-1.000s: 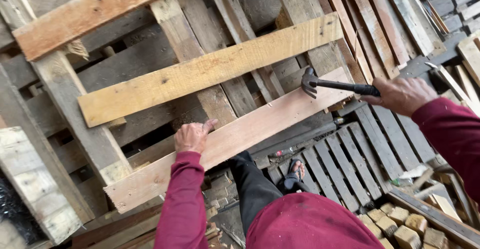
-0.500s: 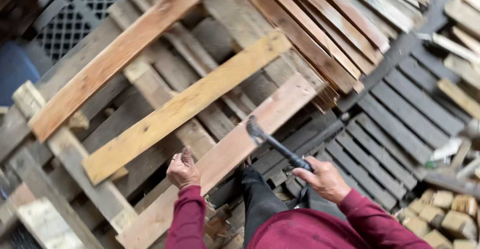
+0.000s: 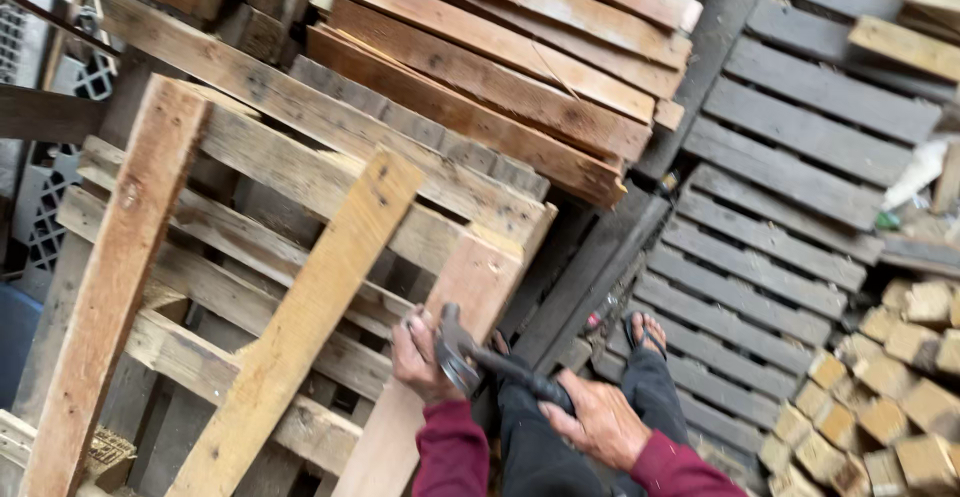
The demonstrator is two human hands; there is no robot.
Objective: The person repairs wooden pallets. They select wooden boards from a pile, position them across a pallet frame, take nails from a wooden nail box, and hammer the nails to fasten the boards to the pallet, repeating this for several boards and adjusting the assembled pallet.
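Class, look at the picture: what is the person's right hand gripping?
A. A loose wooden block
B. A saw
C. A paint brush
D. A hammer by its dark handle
D. The right hand is closed round the dark handle of the hammer, whose metal head sits by the left hand resting on the plank.

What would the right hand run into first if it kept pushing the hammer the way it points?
Probably the left hand: the hammer in the right hand already has its head beside it, over the plank.
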